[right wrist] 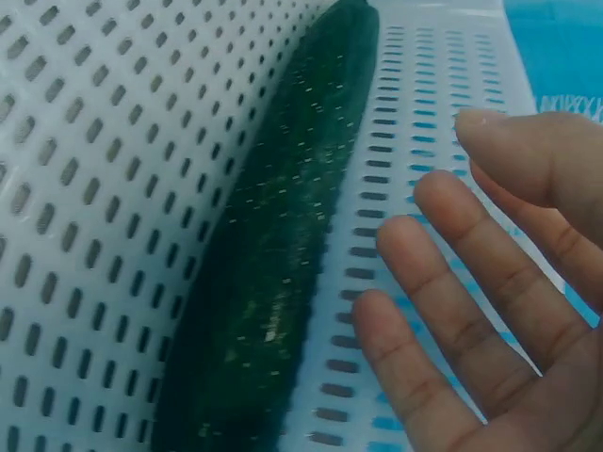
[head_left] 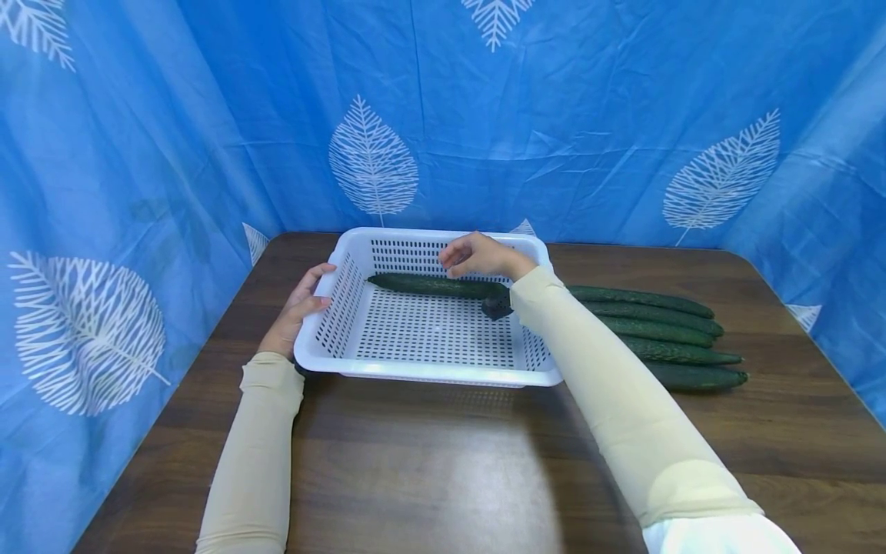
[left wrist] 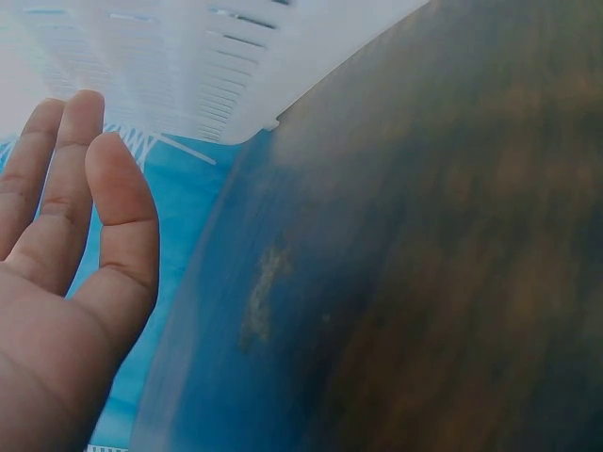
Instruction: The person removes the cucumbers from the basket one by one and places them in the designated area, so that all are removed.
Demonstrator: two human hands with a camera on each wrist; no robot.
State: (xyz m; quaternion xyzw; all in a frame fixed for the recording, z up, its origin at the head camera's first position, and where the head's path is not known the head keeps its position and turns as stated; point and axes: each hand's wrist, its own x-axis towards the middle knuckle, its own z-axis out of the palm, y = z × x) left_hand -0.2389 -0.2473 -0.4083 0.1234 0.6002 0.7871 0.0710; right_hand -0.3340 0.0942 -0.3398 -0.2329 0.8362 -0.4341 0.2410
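Observation:
A white perforated plastic basket [head_left: 436, 373] stands on the table with one long dark green cucumber [head_left: 432, 285] lying along its far side. My left hand [head_left: 298, 308] touches the basket's left end, its thumb and fingers spread at the rim. In the left wrist view those fingers [left wrist: 61, 188] are nearly straight against the outer side. Over the basket's far side, my right hand [head_left: 477, 254] hovers above the cucumber with nothing in it. The right wrist view shows its fingers loosely bent and apart beside the cucumber [right wrist: 273, 245].
Several more cucumbers [head_left: 664, 331] lie side by side on the brown wooden table [head_left: 415, 462], right of the basket and partly behind my right sleeve [head_left: 623, 415]. A blue curtain [head_left: 554, 115] with white leaf prints hangs behind and at both sides.

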